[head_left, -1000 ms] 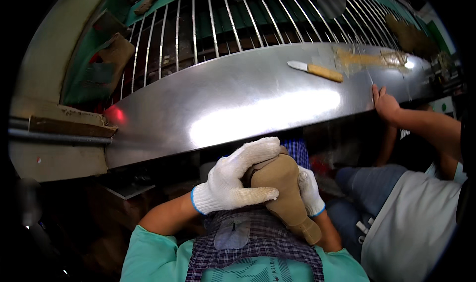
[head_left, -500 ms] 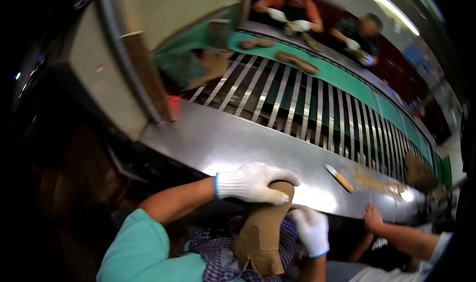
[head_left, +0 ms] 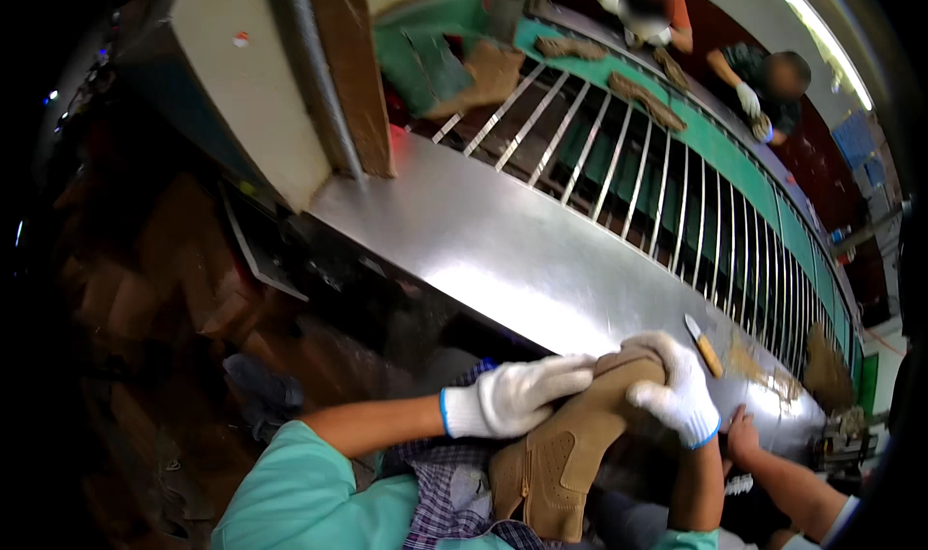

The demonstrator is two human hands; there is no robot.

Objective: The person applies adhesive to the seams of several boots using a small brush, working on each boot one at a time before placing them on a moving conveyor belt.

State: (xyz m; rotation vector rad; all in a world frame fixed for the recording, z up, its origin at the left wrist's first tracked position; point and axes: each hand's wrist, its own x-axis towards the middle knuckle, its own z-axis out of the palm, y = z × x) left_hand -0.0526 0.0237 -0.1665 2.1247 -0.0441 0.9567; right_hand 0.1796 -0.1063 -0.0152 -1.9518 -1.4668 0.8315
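A tan ankle boot (head_left: pixel 578 436) with a side zipper and small perforations lies tilted across my lap, its toe pointing up toward the metal ledge. My right hand (head_left: pixel 679 391), in a white knit glove, is wrapped round the toe from the right. Against the boot's left side, near the toe, rests my gloved left hand (head_left: pixel 519 395), its fingers stretched out and lying flat. A checked purple cloth (head_left: pixel 449 492) shows under my left forearm. Beyond my right hand, a short knife (head_left: pixel 704 345) with a wooden handle lies on the ledge.
The metal ledge (head_left: pixel 464 226) borders a row of slats (head_left: pixel 580 149) and a green conveyor belt (head_left: pixel 739 178) carrying brown shoe parts (head_left: pixel 646 101). Two gloved people work across it. Another person's arm (head_left: pixel 778 468) reaches in at right. A post (head_left: pixel 353 76) stands at left.
My right hand has moved up from the boot's side onto its toe. My left hand has let go of the toe and straightened its fingers. The whole view has shifted.
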